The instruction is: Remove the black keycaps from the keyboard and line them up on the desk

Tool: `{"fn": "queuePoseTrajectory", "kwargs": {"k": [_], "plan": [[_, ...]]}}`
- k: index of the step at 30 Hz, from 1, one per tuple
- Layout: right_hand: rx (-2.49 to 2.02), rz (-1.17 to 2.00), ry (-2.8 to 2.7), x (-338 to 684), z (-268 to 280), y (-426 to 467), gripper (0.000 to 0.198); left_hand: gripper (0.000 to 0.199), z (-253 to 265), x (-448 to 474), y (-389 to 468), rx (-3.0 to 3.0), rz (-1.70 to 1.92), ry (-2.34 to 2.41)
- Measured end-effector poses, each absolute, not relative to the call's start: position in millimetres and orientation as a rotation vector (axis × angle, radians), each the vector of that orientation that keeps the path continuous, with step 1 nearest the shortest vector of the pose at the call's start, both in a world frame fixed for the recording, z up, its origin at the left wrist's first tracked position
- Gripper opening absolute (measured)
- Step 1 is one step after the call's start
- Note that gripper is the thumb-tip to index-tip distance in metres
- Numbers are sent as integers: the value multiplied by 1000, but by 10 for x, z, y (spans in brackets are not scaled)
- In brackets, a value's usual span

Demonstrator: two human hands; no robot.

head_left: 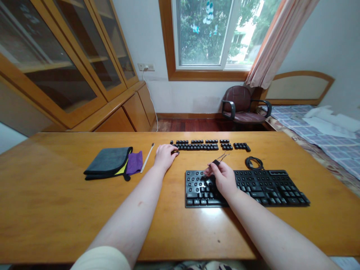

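My left hand (165, 154) rests at the left end of the rows of loose black keycaps (196, 147), its fingers closed on a dark keycap (176, 152) on the desk. Over the left half of a black keyboard (270, 187), my right hand (225, 178) is closed around a wire keycap puller (223, 156), its thin wires pointing up and away. A dark piece (216, 162) shows at my right thumb. Many keys in the keyboard's upper left part are off, leaving bare switch posts; the lower rows there still carry keycaps.
A coiled black cable (254, 163) lies behind the keyboard. To the left are a folded grey cloth (108, 162), a purple cloth (135, 162) and a white brush (147, 158). All lie on a wooden desk (112, 210). A chair (243, 103) stands beyond it.
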State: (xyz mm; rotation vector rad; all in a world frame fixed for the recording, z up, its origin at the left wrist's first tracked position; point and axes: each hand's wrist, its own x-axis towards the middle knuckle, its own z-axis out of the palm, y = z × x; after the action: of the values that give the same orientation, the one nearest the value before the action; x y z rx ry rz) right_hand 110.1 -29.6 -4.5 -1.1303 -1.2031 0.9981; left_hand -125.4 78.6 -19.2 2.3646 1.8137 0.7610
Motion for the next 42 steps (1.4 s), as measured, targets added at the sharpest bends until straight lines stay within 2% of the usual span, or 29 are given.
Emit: {"fn": "queuePoseTrajectory", "kwargs": {"k": [10,42], "plan": [[-1128,1002,-1203,1091,-35,-288,29,12,-206,-1262,777,2416,765,1818],[-1157,979,-1226,1101,-44,-295,30,18,-189,-1210,751,2461,573,1799]]}}
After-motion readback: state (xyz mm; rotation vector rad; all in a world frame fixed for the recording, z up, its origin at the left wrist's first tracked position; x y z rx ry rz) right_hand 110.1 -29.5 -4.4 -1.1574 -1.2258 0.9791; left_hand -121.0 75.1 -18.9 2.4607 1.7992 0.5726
